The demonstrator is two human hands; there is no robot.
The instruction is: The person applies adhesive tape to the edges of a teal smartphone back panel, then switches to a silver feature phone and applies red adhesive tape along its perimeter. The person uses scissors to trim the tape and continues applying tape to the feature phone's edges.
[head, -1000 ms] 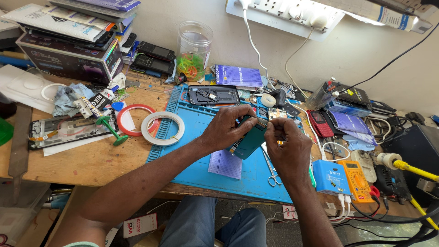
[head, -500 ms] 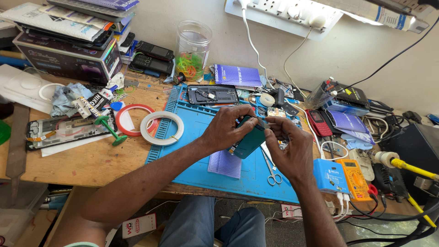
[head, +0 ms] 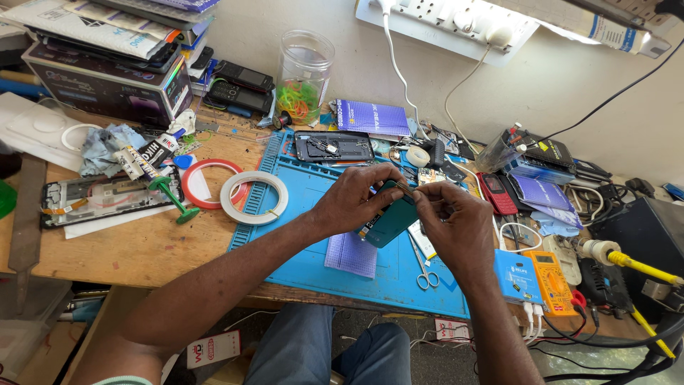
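On the wooden bench (head: 142, 249), a red tape ring (head: 206, 184) and a white tape ring (head: 254, 197) are seen lying side by side, partly overlapping. A flat teal phone body (head: 388, 222) is gripped by the left hand (head: 354, 199) above the blue silicone work mat (head: 313, 235). Its upper edge is pinched by the right hand (head: 456, 224). Small steel scissors (head: 422, 267) are lying just below.

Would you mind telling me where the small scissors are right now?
In the head view, the scissors lie on the blue mat, towards its front right, directly below the right hand and just left of the small blue box.
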